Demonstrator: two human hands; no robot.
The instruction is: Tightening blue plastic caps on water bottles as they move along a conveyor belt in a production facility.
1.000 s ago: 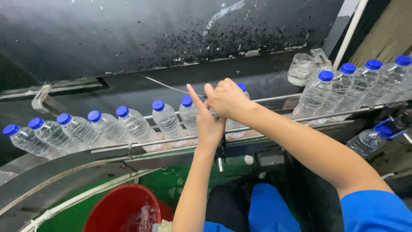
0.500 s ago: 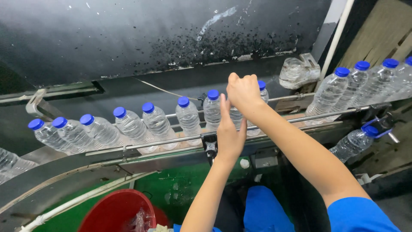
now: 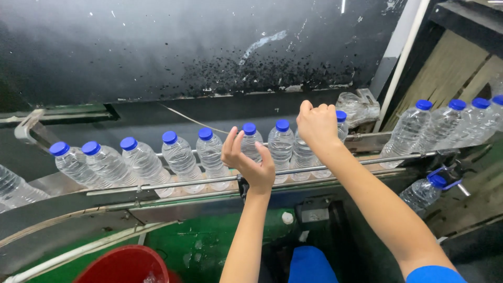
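While right hand [image 3: 317, 124] covers ribbed clear bottle [image 3: 303, 152] | left hand [image 3: 249, 160] open

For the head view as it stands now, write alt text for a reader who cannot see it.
A person's right hand rests on top of a clear, blue-capped water bottle in a row on a railed conveyor, while the left hand is open beside another bottle. A red bucket sits below.

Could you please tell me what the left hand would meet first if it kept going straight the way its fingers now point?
Most likely the blue-capped clear bottle right behind the left hand, whose open fingers point up toward the conveyor row. Depth is unclear, so the gap is hard to judge.
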